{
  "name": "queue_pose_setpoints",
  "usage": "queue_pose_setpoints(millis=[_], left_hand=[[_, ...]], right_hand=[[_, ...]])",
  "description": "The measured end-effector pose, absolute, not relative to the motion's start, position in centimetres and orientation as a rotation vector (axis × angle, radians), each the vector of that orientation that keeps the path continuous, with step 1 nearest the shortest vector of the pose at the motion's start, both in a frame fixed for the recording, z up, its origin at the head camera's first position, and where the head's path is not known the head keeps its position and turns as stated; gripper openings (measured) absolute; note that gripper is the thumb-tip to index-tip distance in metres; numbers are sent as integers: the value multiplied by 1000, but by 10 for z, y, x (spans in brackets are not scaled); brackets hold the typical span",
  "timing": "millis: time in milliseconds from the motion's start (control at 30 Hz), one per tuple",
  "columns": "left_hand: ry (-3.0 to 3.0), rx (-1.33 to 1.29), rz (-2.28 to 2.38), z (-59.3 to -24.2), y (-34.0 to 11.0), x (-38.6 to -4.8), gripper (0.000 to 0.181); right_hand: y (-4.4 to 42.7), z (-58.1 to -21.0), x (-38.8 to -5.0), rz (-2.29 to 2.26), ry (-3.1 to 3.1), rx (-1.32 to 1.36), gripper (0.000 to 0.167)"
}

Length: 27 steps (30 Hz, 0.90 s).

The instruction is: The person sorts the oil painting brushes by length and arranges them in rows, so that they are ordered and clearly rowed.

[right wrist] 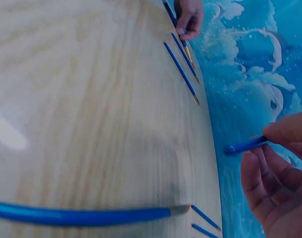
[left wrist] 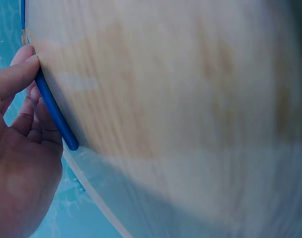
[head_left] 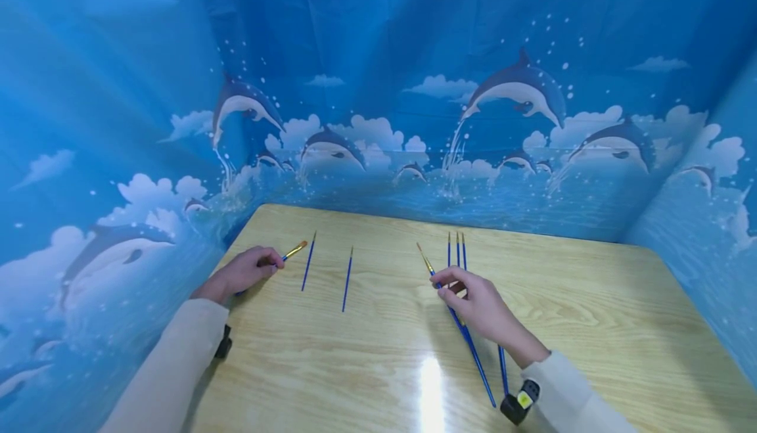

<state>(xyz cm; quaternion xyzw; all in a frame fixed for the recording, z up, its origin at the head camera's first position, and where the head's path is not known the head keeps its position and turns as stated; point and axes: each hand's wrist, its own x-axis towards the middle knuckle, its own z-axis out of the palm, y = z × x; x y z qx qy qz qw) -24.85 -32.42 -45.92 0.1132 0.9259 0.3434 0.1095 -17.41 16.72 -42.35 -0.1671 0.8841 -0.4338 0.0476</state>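
At the table's left edge my left hand holds a blue paintbrush with a gold ferrule and brown bristles. Its rounded blue handle end sticks out below the thumb in the left wrist view. My right hand pinches another blue paintbrush between thumb and fingers, its bristles pointing to the far left. Just beyond that hand lie three thin paintbrushes, side by side. One more blue paintbrush lies partly under the right hand and wrist in the head view.
Between the hands, two thin blue paintbrushes lie apart on the wooden table. A blue curtain printed with dolphins hangs behind the table and at both sides.
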Motion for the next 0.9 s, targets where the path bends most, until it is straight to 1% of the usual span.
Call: queue_pose_setpoints(millis=[367,633,900], left_hand=[[2731,323,1001,-459,-324,-249,13],[2729,325,1004,-461,-325,-249,13],[2735,352,997,-462,-326,-250,13]], right_hand=[[192,-423,-199,-1380,2690,-363,30],[205,-423,-221,-1414,2629,-148,42],[217,-430,-231,-1418,2638,-60,47]])
